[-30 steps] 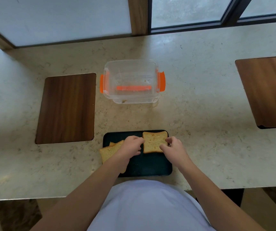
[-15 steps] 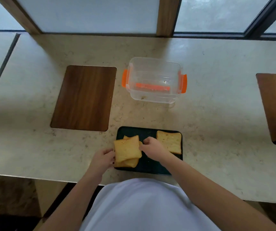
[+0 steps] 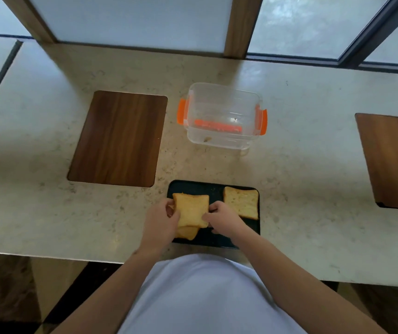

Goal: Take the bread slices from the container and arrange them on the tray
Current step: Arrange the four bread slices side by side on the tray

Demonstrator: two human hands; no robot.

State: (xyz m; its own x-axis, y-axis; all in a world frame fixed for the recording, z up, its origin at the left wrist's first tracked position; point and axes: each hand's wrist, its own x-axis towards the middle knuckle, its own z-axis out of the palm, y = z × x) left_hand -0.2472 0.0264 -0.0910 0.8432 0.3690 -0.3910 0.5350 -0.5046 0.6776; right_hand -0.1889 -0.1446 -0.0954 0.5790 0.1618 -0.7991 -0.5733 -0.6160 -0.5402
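Note:
A black tray lies near the counter's front edge. One toasted bread slice lies flat at its right side. At the left, a top bread slice is held above a lower slice whose corner pokes out beneath. My left hand grips the top slice's left edge and my right hand pinches its right edge. The clear container with orange clips stands behind the tray, holding only crumbs.
A dark wooden board is set into the stone counter left of the container, and another wooden board lies at the right edge. Window frames run along the back.
Both hands left the right slice and moved to the left stack. They now hold the top slice at both edges, shifted further onto the tray. The view also turned slightly.

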